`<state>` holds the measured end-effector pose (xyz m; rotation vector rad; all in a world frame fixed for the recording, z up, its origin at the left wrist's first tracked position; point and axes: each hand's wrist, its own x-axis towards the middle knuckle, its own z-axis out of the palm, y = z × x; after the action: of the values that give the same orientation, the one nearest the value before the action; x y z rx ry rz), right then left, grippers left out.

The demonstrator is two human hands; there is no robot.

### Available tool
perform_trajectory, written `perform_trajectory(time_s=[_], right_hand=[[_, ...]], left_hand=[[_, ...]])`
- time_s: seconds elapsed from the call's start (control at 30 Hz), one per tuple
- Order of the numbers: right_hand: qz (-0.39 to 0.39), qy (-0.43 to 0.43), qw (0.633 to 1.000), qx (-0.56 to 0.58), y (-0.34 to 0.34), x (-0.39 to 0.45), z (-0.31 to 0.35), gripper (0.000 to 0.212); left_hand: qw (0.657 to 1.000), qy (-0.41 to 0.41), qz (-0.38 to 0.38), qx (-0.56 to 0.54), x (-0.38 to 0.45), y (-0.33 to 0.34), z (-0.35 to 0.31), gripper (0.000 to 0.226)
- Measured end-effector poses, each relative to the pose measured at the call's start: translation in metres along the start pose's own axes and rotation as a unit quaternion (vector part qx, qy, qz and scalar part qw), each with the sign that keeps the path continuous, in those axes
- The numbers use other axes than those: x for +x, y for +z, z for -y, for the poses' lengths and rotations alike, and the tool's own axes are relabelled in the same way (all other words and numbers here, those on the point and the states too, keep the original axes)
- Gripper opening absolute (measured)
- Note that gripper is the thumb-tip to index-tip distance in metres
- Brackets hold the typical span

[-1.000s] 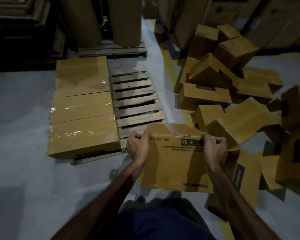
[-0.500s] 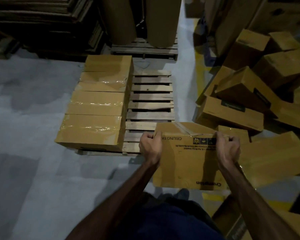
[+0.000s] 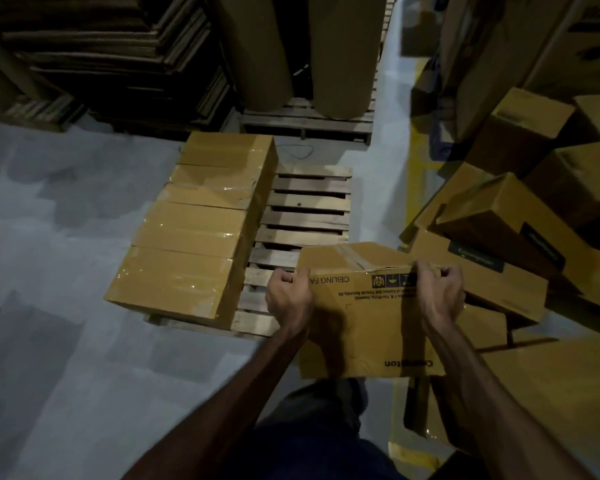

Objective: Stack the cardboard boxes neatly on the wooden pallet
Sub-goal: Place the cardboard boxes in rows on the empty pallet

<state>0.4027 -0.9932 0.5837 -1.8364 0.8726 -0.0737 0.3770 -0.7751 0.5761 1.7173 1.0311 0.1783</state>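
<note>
I carry a printed cardboard box (image 3: 368,323) in front of me, held upside down so its lettering reads inverted. My left hand (image 3: 289,299) grips its upper left edge and my right hand (image 3: 439,292) grips its upper right edge. Just ahead lies the wooden pallet (image 3: 307,206). A row of several taped cardboard boxes (image 3: 194,230) covers the pallet's left half; the right half shows bare slats. The carried box hangs over the pallet's near right corner.
A loose heap of cardboard boxes (image 3: 520,216) fills the floor on the right, beside a yellow floor line (image 3: 418,181). Behind the pallet stands a second pallet (image 3: 309,124) with two tall brown rolls. Dark stacked material (image 3: 118,53) sits at the far left. Grey floor spreads to the left.
I have stepped closer to the pallet with the box; the pallet has shifted toward the middle of the view and looks larger. Both hands keep the same hold.
</note>
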Motion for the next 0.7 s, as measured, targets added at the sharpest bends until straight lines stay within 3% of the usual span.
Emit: perform_trajectory(time_s=[0.3, 0.43, 0.7], right_hand=[[-0.029, -0.011, 0.999, -0.009, 0.009, 0.134, 0.057, 0.031], [-0.013, -0.026, 0.999, -0.028, 0.027, 0.184, 0.095, 0.031], [0.054, -0.051, 0.997, -0.036, 0.092, 0.259, 0.155, 0.035]], left_hand=[[0.999, 0.01, 0.012, -0.035, 0.035, 0.124, -0.071, 0.029], [0.999, 0.022, 0.001, -0.045, 0.062, 0.161, -0.104, 0.034], [0.995, -0.047, -0.067, -0.064, 0.116, 0.202, -0.145, 0.028]])
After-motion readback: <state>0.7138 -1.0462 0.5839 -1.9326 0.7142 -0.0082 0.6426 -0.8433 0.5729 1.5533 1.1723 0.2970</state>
